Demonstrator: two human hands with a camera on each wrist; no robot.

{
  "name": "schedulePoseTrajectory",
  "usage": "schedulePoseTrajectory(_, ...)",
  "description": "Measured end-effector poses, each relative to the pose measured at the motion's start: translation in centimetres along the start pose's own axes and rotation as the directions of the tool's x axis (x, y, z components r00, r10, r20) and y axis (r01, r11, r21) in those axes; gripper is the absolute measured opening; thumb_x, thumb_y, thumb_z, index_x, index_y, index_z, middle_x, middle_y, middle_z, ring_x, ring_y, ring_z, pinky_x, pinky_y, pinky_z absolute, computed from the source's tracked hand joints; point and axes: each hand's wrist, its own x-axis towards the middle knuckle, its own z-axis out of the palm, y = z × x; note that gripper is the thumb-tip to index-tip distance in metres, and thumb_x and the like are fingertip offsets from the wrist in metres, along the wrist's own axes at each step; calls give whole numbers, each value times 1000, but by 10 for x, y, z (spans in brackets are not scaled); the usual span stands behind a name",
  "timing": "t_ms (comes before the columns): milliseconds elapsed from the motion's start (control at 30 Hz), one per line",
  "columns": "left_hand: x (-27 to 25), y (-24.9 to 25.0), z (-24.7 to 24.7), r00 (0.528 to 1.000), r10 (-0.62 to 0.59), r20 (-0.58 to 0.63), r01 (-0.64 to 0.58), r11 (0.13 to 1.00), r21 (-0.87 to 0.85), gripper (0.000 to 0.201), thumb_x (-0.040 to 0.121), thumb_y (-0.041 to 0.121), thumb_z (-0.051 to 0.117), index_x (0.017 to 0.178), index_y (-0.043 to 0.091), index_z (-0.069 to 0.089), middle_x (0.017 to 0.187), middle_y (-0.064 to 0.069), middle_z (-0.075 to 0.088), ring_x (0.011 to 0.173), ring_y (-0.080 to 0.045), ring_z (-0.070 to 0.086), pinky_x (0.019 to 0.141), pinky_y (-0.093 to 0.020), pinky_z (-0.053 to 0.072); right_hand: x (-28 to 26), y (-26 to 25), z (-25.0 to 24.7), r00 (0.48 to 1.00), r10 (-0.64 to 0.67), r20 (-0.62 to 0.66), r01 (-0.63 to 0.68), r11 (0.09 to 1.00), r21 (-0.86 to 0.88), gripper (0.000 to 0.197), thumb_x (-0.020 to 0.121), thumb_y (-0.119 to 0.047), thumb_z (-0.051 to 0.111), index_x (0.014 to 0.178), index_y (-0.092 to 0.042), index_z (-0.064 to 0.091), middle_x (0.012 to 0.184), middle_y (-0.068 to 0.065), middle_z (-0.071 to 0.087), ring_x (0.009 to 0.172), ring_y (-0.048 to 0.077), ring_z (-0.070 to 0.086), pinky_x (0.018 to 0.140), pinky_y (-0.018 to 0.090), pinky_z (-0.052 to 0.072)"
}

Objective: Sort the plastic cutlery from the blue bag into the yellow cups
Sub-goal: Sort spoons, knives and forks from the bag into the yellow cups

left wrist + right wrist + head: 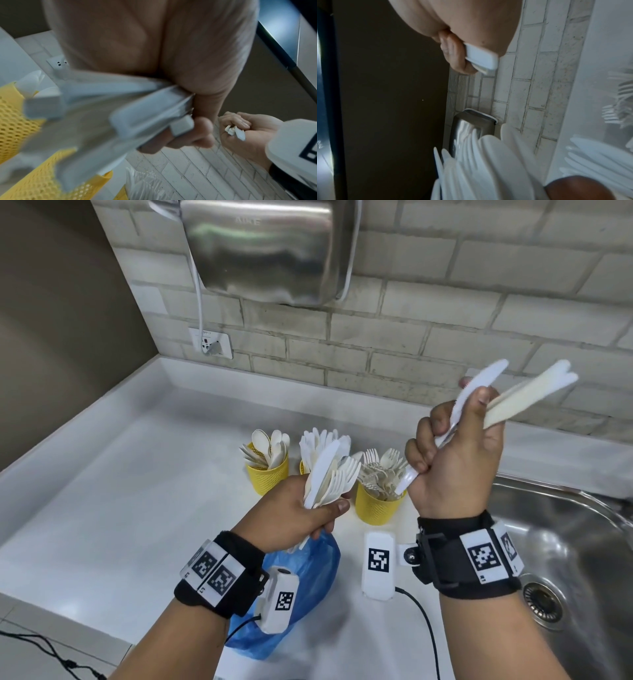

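- My left hand (291, 508) gripped a mixed cutlery bundle (329, 474) above the blue bag (308, 583).
- My right hand (455, 460) clutched several knives (479, 392) over the yellow cups (376, 508).

- The steel hand dryer (263, 251) on the brick wall bears faint embossed letters, seemingly "AIKE".
- The wristbands' square black-and-white coded tags (483, 556) carry no readable words.
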Motion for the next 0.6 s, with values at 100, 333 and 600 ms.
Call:
schedulePoseTrajectory(100,0,-1,0,1000,-5,-14,5,1000,10,14,99,28,67,107,17,70,74,-8,71,56,-15,59,61,-27,54,-2,6,-1,996,51,78,-40,989,-142,18,107,-25,53,91,-17,56,55,-6,32,39,8,24,38,16,22)
schedulePoseTrajectory(333,0,-2,-1,998,-29,-58,32,998,55,14,98,27,67,100,13,69,73,-7,72,54,-13,60,61,-29,55,-14,14,-2,850,141,507,256,731,-632,7,90,-12,77,87,-15,73,59,10,56,53,17,52,56,24,48)
schedulePoseTrajectory(600,-3,-2,0,995,-26,-91,36,994,106,12,96,27,69,94,15,68,73,-4,73,53,-10,61,59,-24,55,-15,15,0,767,253,590,253,725,-640,12,91,-2,72,90,-12,65,62,0,57,58,13,57,61,24,51)
